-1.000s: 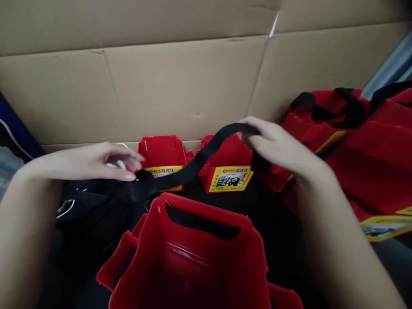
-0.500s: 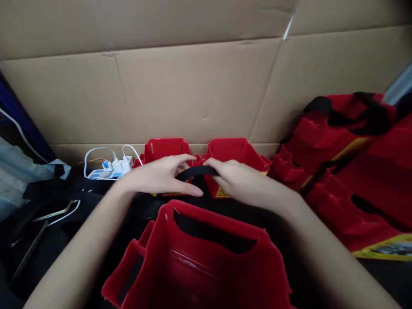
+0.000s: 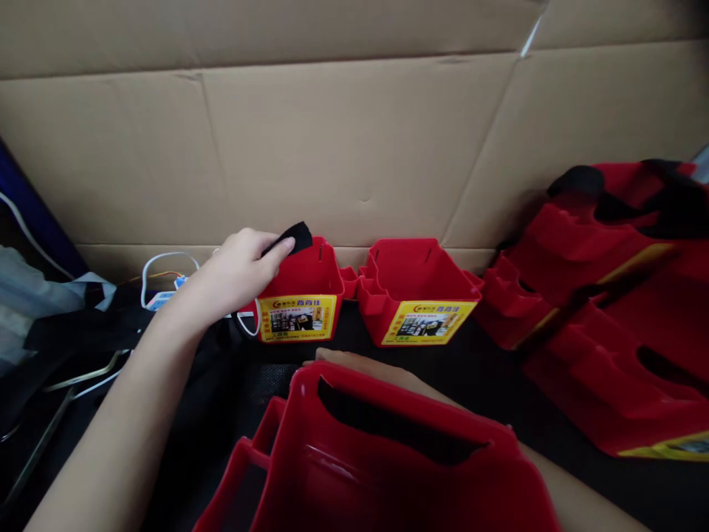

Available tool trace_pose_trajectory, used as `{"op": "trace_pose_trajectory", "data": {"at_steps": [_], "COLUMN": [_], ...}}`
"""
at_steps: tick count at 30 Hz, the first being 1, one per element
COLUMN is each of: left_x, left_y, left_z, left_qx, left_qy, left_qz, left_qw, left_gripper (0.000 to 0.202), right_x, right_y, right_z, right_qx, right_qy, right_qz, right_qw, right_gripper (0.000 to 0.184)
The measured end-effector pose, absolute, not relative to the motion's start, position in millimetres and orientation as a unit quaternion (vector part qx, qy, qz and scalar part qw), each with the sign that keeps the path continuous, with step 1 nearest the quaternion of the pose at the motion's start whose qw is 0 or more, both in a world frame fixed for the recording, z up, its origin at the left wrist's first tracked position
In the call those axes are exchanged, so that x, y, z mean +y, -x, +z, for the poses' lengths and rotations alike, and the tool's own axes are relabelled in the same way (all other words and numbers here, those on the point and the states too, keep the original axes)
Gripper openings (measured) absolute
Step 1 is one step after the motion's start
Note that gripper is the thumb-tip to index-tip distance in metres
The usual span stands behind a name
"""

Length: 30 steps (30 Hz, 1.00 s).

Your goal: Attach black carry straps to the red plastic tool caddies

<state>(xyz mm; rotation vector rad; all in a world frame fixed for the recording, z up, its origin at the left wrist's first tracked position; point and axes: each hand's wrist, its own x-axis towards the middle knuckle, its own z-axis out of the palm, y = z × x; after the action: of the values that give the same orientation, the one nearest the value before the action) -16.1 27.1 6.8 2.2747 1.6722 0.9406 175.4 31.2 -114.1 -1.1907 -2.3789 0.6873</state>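
Note:
My left hand point(image 3: 241, 264) is closed, pinching the end of a black strap point(image 3: 300, 236) between thumb and fingers. It is raised in front of a red plastic tool box point(image 3: 310, 267) that bears a yellow label. Close to me stands a larger-looking red tool box point(image 3: 410, 403) with a long slot in its back wall and side loops. Behind that wall lies my right hand point(image 3: 354, 360), mostly covered by it, so its fingers cannot be made out.
Another labelled red box point(image 3: 407, 270) stands beside the first against a cardboard wall point(image 3: 343, 148). Red boxes with black straps point(image 3: 614, 310) are piled at right. At left are a power strip point(image 3: 160, 299) with white cables, metal rods point(image 3: 86, 373) and dark fabric.
My hands were together over a black strap; now they have parted. The left has risen leftward with the strap end, the right has dropped behind the near box. The view has shifted slightly.

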Motion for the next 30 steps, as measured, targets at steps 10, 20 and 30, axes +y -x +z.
{"op": "trace_pose_trajectory", "data": {"at_steps": [10,20,30], "left_x": [23.2,49.0,44.1], "left_y": [1.9,-49.9,-38.5], "left_z": [1.8,-22.5,-33.1], "left_qx": [0.535,0.299,0.316], "left_qy": [-0.699,-0.521,-0.693], "left_qz": [0.396,0.350,0.485], "left_qw": [0.261,0.719,0.430], "left_gripper": [0.027,0.045,0.017], "right_x": [38.4,28.2,30.0], "right_y": [-212.7,-218.7,-217.8], "right_z": [-35.7,-24.4,-27.9], "right_qx": [-0.746,-0.787,-0.731], "right_qy": [0.480,0.336,0.307], "right_qz": [0.306,0.282,0.452], "right_qw": [0.345,0.434,0.409], "right_gripper": [0.015,0.033,0.023]}}
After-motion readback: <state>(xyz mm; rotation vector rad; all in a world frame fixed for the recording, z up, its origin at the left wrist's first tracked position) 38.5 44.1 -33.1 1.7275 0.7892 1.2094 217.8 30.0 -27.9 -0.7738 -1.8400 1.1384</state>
